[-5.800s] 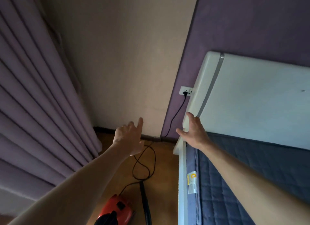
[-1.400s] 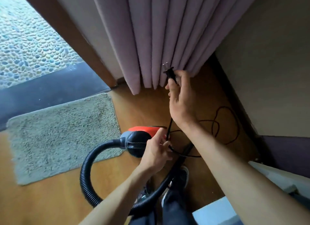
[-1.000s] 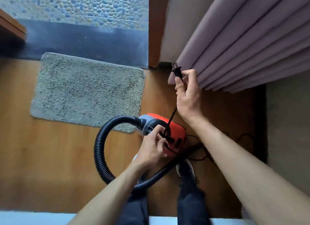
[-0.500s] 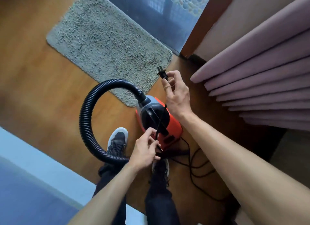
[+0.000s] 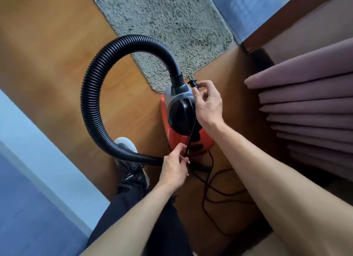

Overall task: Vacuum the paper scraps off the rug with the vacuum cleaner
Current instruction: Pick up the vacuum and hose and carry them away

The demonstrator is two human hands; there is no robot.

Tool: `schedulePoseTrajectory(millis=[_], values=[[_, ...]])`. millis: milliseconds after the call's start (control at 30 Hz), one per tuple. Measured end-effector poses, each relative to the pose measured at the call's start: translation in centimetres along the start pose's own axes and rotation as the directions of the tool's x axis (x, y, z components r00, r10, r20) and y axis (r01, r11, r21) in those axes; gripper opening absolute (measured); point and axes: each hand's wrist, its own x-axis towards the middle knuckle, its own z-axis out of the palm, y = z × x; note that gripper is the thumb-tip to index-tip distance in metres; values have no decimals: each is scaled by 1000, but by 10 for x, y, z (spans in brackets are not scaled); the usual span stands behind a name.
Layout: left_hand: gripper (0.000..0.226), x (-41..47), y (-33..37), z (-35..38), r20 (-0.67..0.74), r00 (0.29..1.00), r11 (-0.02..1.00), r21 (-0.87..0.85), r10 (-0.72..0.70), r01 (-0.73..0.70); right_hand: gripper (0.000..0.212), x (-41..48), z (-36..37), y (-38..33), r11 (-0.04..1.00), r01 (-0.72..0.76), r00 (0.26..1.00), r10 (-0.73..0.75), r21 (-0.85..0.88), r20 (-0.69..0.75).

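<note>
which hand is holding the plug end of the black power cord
The right hand pinches the black two-pin plug; the left hand pinches only the thin black cord lower down, over the red vacuum cleaner.

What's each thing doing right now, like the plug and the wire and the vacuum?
plug: unplugged, pinched by the right hand.
cord: pulled straight between the hands, rest loose on floor.
left hand: pinches the cord.
vacuum cleaner: standing on the floor, hose attached.
hose: curved in a loop.
rug: lying flat.
curtain: bunched in folds.

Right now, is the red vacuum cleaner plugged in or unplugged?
Unplugged: the right hand pinches the black plug, metal prongs bare, by the red vacuum cleaner.
</note>
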Motion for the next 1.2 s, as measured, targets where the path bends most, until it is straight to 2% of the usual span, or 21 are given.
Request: schedulePoseTrajectory(millis=[167, 400, 500, 567, 633, 700, 833, 933, 1033, 1133, 1200], values=[[31, 23, -16, 9, -7, 999, 999, 29, -37, 37, 14, 7, 23, 13, 998, -15, 999, 18, -67, 47], [25, 40, -35, -7, 14, 999, 999, 29, -40, 39, 18, 4, 50, 22, 990, -117, 993, 118, -83, 6], [28, 39, -36, -31, -15, 1000, 986, 166, 27, -24, 18, 1, 59, 23, 988, -108, 994, 104, -111, -38], [30, 34, -31, -51, -77, 983, 953, 270, 168, -141, 19, 0, 61, 22, 984, -103, 994, 97, -143, -50], [28, 26, -22, -73, -163, 920, 884, 378, 356, -275, 20, -1, 59, 21, 983, -100, 995, 94, -156, -42], [26, 16, -13, -95, -250, 825, 809, 469, 506, -354, 21, -3, 55, 20, 981, -107, 994, 105, -159, -23], [19, -5, -5, -136, -429, 654, 760, 529, 623, -377, 23, -7, 49, 15, 976, -123, 992, 127, -177, 11], [23, -21, -12, -161, -604, 599, 845, 447, 526, -293, 24, -9, 49, 13, 972, -136, 990, 142, -190, 16], [39, -25, -24, -177, -761, 600, 967, 235, 247, -100, 26, -10, 50, 13, 968, -140, 989, 147, -210, 19], [61, -11, -35, -181, -697, 718, 997, 56, -1, 56, 27, -10, 51, 14, 966, -128, 991, 136, -226, 20], [54, 0, -37, -178, -583, 806, 995, -53, -100, 85, 27, -9, 50, 15, 965, -110, 992, 120, -239, 28]])
